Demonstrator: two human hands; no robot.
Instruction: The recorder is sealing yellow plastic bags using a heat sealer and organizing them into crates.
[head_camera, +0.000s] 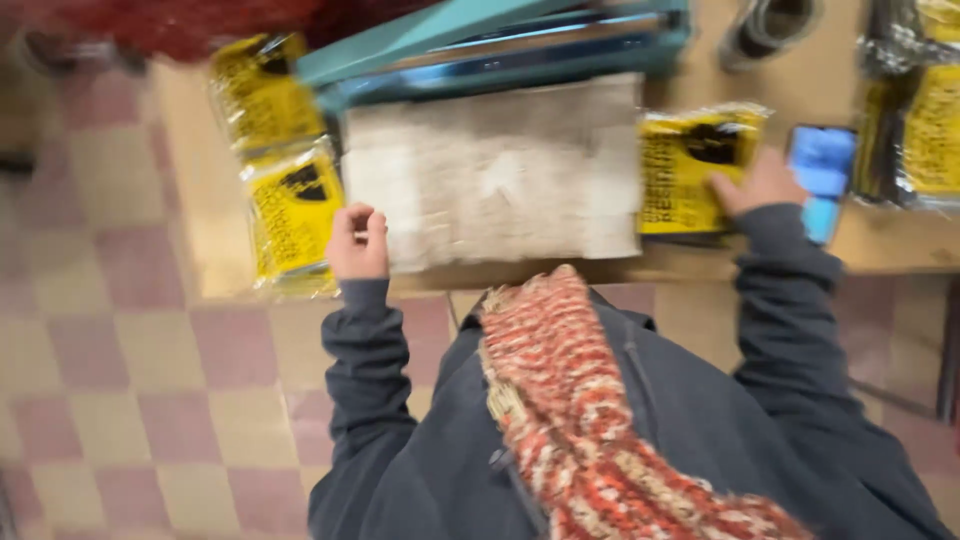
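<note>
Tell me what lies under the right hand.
The right hand rests on a yellow packet lying flat on the wooden table, beside a blue phone. The packet's right edge is covered by the hand; the blur hides finer detail.

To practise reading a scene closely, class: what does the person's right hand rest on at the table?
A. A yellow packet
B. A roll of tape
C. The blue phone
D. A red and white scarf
A: the right hand lies flat on the yellow packet, with the blue phone just beside it and untouched, while the left hand is curled at the edge of the pale worn pad.
</note>
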